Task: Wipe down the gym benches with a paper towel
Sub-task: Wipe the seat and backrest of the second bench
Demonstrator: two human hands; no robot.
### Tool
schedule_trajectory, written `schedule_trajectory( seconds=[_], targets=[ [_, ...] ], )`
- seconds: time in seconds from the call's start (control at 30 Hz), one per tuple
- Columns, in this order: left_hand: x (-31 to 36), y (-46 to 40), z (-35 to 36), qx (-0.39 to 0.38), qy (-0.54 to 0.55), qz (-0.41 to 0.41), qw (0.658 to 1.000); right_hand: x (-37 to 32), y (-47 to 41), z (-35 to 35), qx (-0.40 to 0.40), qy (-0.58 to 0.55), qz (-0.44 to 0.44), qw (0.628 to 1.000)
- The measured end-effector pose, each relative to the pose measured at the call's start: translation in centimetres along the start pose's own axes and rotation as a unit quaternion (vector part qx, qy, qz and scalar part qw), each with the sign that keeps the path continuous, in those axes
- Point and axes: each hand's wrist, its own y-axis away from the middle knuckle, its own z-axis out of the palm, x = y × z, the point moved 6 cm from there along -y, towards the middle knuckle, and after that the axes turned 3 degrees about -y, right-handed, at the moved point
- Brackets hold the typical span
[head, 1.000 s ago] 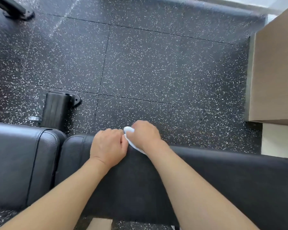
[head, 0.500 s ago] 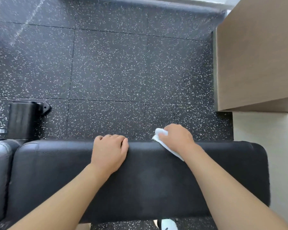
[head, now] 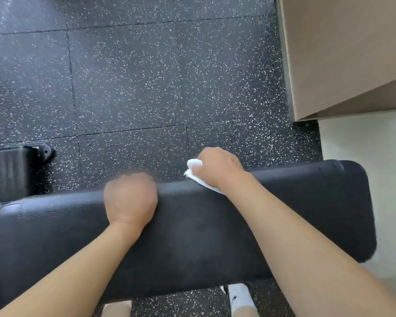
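- The black padded bench point(head: 215, 236) runs left to right across the near half of the view, and both bare forearms reach over it from the near edge toward its far edge.
- Right hand point(head: 217, 168) sits on the far edge of the pad, right of centre, knuckles up, fingers curled down over a wadded white paper towel point(head: 193, 167).
- The towel is pinned between that hand and the bench's far lip. A bit of it pokes out on the hand's left side, and a thin strip shows under the wrist, lying on the pad.
- Left hand point(head: 130, 197) is a little blurry. It's planted on the far edge near the middle of the bench, fingers bent over the lip and gripping the padding, wrist pretty much straight.
- The two hands are near each other but not touching.
- Far side is speckled black rubber floor point(head: 158, 88), with a black bench foot point(head: 18, 170) at far left.
- A tan wooden cabinet point(head: 341, 53) fills the far right corner.
- A white sock point(head: 240, 296) peeks out below the bench's near edge.
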Motion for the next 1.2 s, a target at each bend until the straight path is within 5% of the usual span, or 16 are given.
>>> schedule_trajectory(
  seconds=[0.2,0.57,0.7,0.83,0.93,1.03,1.2],
  targets=[
    [0.1,-0.4,0.2,0.015,-0.006,-0.004,1.0,9.4,1.7,-4.6,0.049,0.022,0.095,0.994],
    [0.1,-0.6,1.0,0.004,-0.019,0.008,1.0,-7.1,-3.0,3.8,-0.035,-0.017,-0.038,0.999],
    [0.2,-0.5,0.8,0.009,-0.01,0.01,1.0,-1.0,-0.5,0.8,-0.001,0.016,-0.032,0.999],
    [0.2,-0.5,0.7,0.008,-0.012,0.005,1.0,9.4,2.4,-4.8,0.079,0.061,0.1,0.99],
    [0.2,-0.6,0.7,0.006,-0.014,0.005,1.0,10.8,2.1,-5.0,0.067,0.076,0.164,0.981],
    [0.4,-0.5,0.5,0.003,-0.014,0.003,1.0,6.4,0.2,-2.2,0.042,0.085,0.148,0.984],
    [0.3,-0.5,0.6,0.004,-0.026,0.005,1.0,-7.0,-1.5,3.4,0.012,0.018,-0.024,0.999]
  ],
)
